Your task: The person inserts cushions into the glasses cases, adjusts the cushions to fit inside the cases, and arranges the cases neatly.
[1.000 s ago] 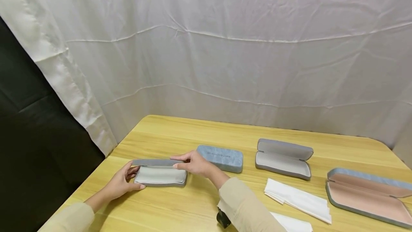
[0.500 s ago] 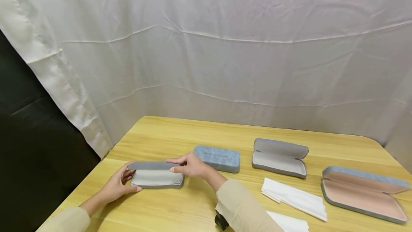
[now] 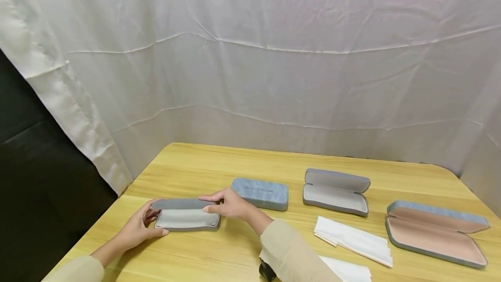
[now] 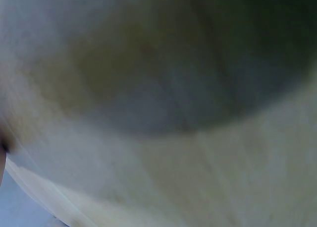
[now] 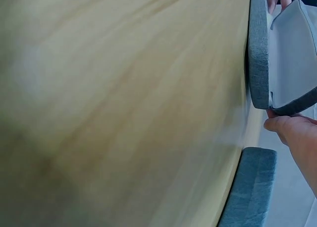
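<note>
Left hand (image 3: 135,229) is gripping grey case (image 3: 195,229), lower left of frame; right hand (image 3: 232,205) is pinching its lid (image 3: 178,204). Blue case (image 3: 262,200), lower centre, is showing lettering (image 3: 259,189) too blurred to read.

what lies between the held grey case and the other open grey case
The right hand and the closed blue case, as the head view shows.

A creased white curtain (image 3: 250,77) hangs behind 1 wood-grain table (image 3: 203,160), with a black surface (image 3: 39,177) at left.
</note>
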A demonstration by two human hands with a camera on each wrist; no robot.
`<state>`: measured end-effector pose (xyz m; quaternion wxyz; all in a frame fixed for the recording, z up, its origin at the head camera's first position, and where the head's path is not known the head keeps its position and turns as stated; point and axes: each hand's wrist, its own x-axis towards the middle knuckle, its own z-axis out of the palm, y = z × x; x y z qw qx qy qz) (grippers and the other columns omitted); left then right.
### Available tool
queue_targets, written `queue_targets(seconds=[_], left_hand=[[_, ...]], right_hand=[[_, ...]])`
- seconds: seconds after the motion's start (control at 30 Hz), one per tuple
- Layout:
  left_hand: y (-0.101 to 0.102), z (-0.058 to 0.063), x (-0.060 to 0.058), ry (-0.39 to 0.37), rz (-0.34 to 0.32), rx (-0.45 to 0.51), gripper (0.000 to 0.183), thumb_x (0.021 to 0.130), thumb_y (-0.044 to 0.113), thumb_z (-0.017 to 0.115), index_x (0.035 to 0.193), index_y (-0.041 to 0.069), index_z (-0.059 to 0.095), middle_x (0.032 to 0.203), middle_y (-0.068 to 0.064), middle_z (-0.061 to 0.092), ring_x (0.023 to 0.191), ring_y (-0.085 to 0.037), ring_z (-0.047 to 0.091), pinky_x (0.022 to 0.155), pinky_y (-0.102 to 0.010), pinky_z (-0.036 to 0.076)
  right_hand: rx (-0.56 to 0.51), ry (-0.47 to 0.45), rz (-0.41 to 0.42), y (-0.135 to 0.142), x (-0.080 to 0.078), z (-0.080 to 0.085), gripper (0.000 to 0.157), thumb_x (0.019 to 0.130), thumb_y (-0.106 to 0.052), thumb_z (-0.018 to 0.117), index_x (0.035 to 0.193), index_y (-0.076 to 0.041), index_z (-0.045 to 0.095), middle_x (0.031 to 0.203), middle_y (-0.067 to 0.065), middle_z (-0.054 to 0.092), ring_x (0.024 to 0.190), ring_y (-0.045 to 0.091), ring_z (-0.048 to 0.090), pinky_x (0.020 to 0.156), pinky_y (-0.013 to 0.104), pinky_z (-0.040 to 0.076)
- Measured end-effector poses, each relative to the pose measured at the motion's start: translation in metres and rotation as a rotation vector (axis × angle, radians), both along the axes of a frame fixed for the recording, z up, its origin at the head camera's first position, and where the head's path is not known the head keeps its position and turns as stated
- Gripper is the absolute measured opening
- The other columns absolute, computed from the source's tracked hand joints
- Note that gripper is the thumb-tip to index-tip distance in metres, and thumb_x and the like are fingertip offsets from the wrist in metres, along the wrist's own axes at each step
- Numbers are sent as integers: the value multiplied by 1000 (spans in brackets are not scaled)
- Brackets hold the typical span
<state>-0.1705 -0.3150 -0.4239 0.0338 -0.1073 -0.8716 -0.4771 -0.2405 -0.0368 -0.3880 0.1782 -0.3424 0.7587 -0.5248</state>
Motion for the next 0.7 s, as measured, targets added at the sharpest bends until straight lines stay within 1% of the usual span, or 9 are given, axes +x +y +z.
queue_targets(seconds=[0.27,0.43,0.7], left_hand=[[-1,-2,-1,-1,-6,8,83,71,12,79,137,-4,32,133,-31,41,101,22,39,86,-3,36],[0,-1,0,0,-7,5,82,72,12,79,137,-4,32,133,-30,41,101,22,39,86,-3,36],[1,0,1,10,-16,11,80,72,12,78,136,-4,33,131,-26,43,101,20,41,87,-3,36]], right_hand=[[12,38,6,0,0,0,29,86,-11,65,115,-9,66,126,10,60,41,8,18,44,18,25],[-5,45,9,0,2,0,30,86,-9,65,116,-8,65,126,12,59,40,8,19,43,18,26],[-24,115,51,1,2,-5,32,87,-8,63,118,-3,63,123,18,60,50,4,30,49,16,31]])
